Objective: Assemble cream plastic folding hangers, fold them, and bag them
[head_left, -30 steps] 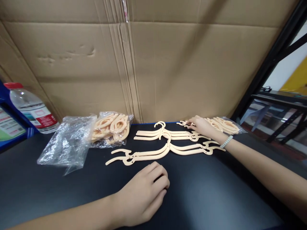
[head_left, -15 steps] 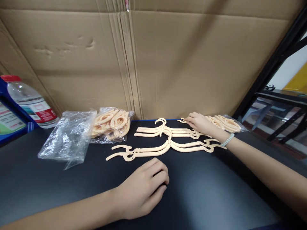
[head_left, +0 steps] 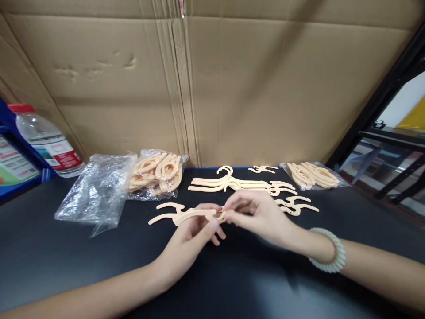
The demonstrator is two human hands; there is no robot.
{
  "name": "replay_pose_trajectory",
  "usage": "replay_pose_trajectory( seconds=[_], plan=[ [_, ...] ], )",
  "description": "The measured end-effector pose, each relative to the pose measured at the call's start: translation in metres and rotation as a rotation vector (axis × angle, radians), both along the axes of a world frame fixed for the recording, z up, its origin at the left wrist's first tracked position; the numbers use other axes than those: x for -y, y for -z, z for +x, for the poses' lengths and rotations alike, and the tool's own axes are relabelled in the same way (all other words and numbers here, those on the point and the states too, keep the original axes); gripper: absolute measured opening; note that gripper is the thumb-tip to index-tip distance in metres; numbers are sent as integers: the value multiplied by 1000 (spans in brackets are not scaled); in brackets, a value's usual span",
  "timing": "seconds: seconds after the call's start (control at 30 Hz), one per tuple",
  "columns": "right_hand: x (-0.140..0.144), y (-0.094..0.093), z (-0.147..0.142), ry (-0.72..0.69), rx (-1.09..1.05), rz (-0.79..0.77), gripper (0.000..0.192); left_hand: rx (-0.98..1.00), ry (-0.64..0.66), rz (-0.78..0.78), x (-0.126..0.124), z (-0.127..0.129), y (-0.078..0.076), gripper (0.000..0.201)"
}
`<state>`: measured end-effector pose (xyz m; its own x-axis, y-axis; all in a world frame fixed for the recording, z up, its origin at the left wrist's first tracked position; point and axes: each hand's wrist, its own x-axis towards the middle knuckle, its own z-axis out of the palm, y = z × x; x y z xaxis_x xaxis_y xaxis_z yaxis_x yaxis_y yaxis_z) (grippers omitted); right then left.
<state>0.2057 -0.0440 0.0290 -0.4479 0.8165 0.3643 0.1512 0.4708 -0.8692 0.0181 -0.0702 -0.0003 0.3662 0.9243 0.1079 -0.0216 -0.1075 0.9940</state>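
Cream plastic hanger pieces lie on a black table (head_left: 99, 266). My left hand (head_left: 194, 235) and my right hand (head_left: 262, 217) meet at the middle of the near hanger (head_left: 172, 215), both pinching it where its two arms join. The hanger's left arm sticks out past my left fingers; its right arm (head_left: 295, 206) shows beyond my right hand. Behind it lies a stack of finished hangers (head_left: 232, 184). A small loose piece (head_left: 262, 169) rests farther back.
A cardboard wall stands along the table's back. At back left sit an empty clear bag (head_left: 96, 195) and a bag of hook pieces (head_left: 157, 173); at back right another bag of pieces (head_left: 312, 175). A water bottle (head_left: 46, 141) stands at far left.
My right hand has come back from the far right pieces to the near hanger. My left hand has risen from resting on the table and taken hold of the hanger's middle.
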Motion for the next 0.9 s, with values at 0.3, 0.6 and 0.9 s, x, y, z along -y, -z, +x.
replay_pose_trajectory(
  seconds=[0.3, 0.6, 0.9],
  plan=[
    [-57, -8, 42, 250, 530, 495, 10, 93, -66, -142, -2, 0, 3, 29],
    [-103, 31, 68, 285, 655, 452, 9, 18, -71, -77, -2, 2, 1, 29],
    [-97, -4, 87, 591, 383, 646, 6, 10, -76, -78, -1, -4, 0, 25]
  ],
)
